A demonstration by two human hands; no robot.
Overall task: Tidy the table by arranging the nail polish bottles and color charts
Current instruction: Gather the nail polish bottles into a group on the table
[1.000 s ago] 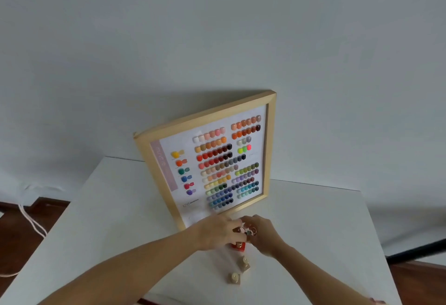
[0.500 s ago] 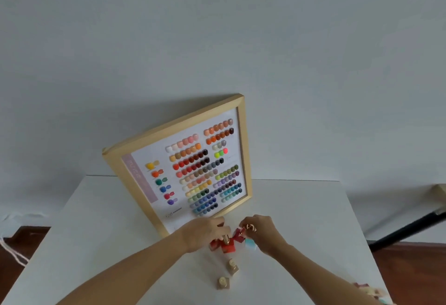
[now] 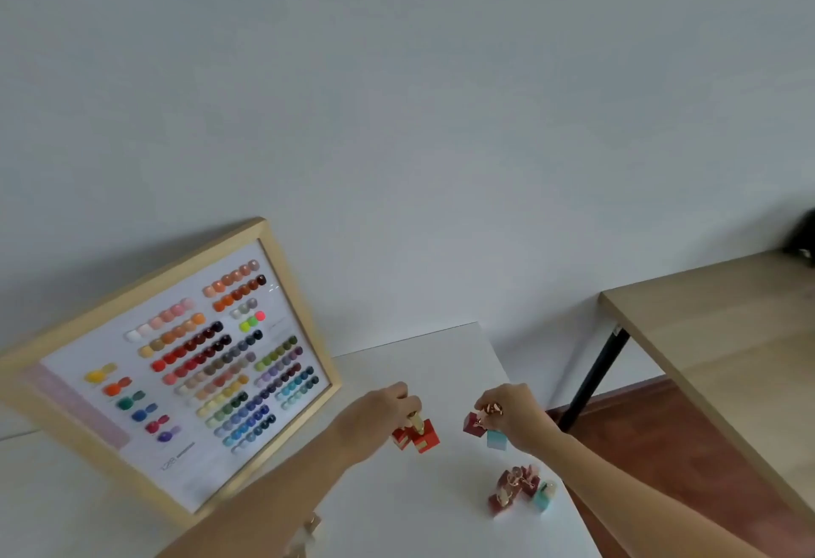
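A wood-framed color chart (image 3: pixel 176 363) with rows of painted nail swatches leans against the wall at the left of the white table (image 3: pixel 441 363). My left hand (image 3: pixel 388 407) grips the gold caps of red nail polish bottles (image 3: pixel 419 436) just right of the chart. My right hand (image 3: pixel 511 414) holds a dark red bottle (image 3: pixel 474 424) and a light blue bottle (image 3: pixel 496 439) by their caps. A cluster of dark red bottles (image 3: pixel 511 487) and a teal bottle (image 3: pixel 544 496) stands near the table's right edge.
Beige-capped bottles (image 3: pixel 308 529) show partly beneath my left forearm at the bottom. A wooden table (image 3: pixel 723 337) with a black leg (image 3: pixel 595 381) stands to the right across a gap of brown floor. The plain wall rises behind.
The view has swung right, so the chart sits further left. My hands have moved apart, each carrying bottles. The cluster near the right edge and the wooden table have come into view.
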